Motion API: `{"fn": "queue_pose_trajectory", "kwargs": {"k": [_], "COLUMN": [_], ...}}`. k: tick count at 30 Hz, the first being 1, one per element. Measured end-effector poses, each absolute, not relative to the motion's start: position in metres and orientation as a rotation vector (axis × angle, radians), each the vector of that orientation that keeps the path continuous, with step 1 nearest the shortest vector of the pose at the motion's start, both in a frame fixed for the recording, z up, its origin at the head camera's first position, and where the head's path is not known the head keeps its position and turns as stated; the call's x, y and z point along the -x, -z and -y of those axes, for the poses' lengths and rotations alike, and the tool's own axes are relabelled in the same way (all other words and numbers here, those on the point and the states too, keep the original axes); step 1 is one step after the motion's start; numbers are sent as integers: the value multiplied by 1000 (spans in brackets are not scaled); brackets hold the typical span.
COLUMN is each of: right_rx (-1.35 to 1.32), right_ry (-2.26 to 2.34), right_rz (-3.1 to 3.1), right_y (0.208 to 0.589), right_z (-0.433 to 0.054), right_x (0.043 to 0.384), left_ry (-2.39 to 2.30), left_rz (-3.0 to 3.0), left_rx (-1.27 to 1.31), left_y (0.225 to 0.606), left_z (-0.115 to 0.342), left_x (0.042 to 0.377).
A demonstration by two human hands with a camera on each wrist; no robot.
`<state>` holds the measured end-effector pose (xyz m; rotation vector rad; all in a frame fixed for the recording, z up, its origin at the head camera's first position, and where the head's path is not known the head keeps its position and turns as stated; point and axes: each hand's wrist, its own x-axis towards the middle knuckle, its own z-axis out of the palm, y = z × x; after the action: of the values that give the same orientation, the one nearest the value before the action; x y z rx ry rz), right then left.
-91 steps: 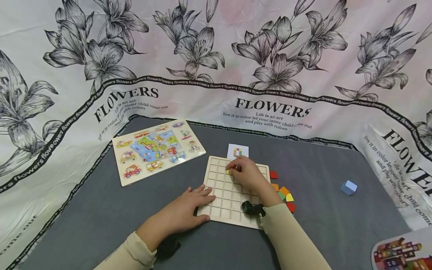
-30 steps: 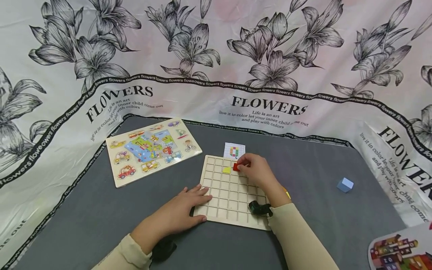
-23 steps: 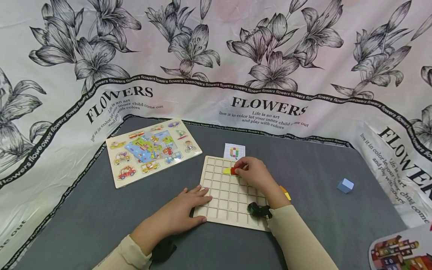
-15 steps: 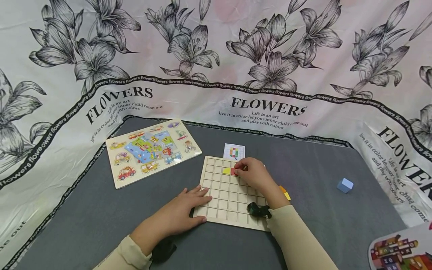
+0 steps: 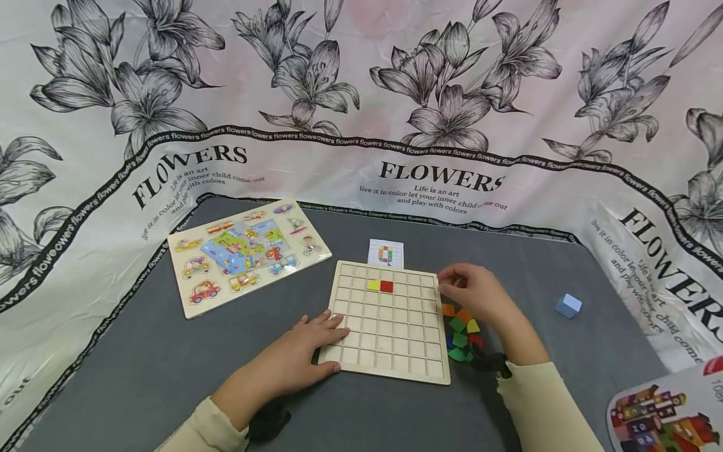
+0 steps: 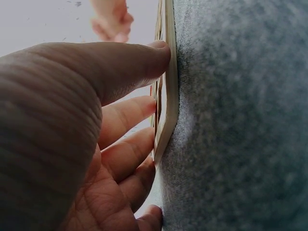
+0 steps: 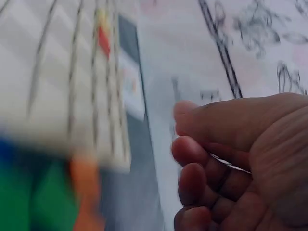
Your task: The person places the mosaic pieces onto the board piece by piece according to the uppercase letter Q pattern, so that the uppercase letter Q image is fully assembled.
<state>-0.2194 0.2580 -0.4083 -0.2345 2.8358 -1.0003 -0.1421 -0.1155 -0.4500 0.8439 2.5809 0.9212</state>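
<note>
A wooden grid board [image 5: 384, 326] lies flat on the grey table. In its upper part a yellow tile [image 5: 374, 285] and a red square tile [image 5: 386, 287] sit side by side. My left hand [image 5: 290, 355] rests at the board's left edge with fingers spread, fingertips on the rim and thumb [image 6: 130, 62] along the near edge. Off the board's upper right corner hovers my right hand [image 5: 477, 292], fingers loosely bent, nothing between thumb and fingertips in the right wrist view. Below it lie several loose tiles [image 5: 459, 339] in green, orange, yellow, red and blue, partly hidden by the wrist.
A pattern card [image 5: 386, 253] with a coloured ring drawing lies behind the board. To the left is a vehicle puzzle board [image 5: 248, 257]. A light blue block [image 5: 568, 306] stands at the right, and a printed box [image 5: 666, 408] fills the near right corner.
The right hand laid the red tile beside the yellow one, let go, and moved right off the board, uncovering the loose tiles. The left hand stayed on the board's edge.
</note>
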Motion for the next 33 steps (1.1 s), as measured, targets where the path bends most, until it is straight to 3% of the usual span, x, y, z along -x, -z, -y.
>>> {"fn": "queue_pose_trajectory", "kwargs": {"k": [8, 23, 33], "right_rx": [116, -44, 125], "right_ry": [859, 834, 804], "right_rz": [-2832, -2800, -2816], "right_y": [427, 431, 429], "right_z": [-305, -306, -321], "right_x": [184, 177, 171], "left_ry": [-905, -900, -892], "left_rz": [-2591, -2593, -2589], "left_rx": [-825, -820, -826], "left_y": [449, 452, 454], "left_z": [117, 114, 112], "left_x": [142, 142, 143]}}
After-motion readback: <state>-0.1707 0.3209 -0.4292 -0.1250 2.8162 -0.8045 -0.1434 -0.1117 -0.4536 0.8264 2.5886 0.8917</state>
